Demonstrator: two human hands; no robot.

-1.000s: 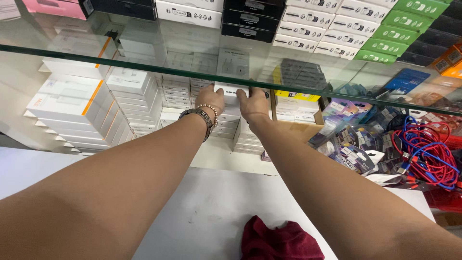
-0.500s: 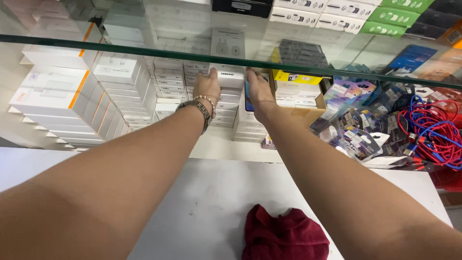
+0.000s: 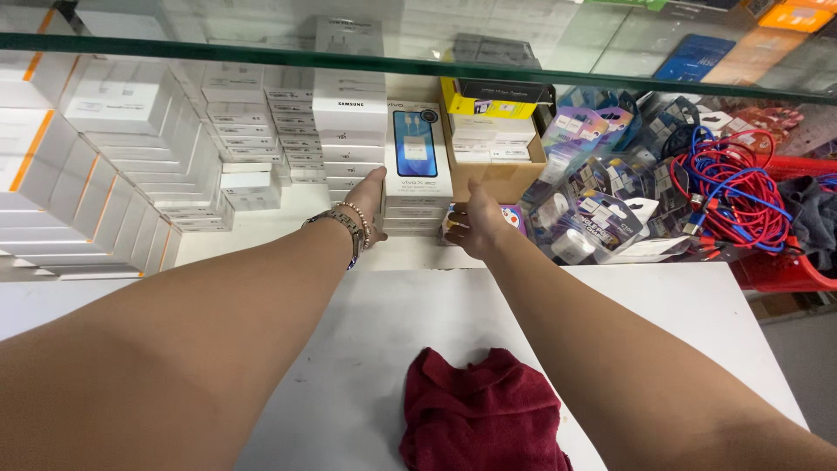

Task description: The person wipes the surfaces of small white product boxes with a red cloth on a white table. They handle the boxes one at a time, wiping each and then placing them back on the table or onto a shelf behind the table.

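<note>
— Where are the person's hands?

— Both reach under the glass shelf (image 3: 261,54). The left hand (image 3: 368,202), bracelets at its wrist, touches the left side of a stack of white boxes (image 3: 417,211) topped by a white box with a blue phone picture (image 3: 418,150). The right hand (image 3: 475,228) grips the stack's lower right.

— And nearby?

— A dark red cloth (image 3: 481,412) lies on the white counter (image 3: 663,305); red and blue cables (image 3: 731,187) are heaped to the right.
</note>
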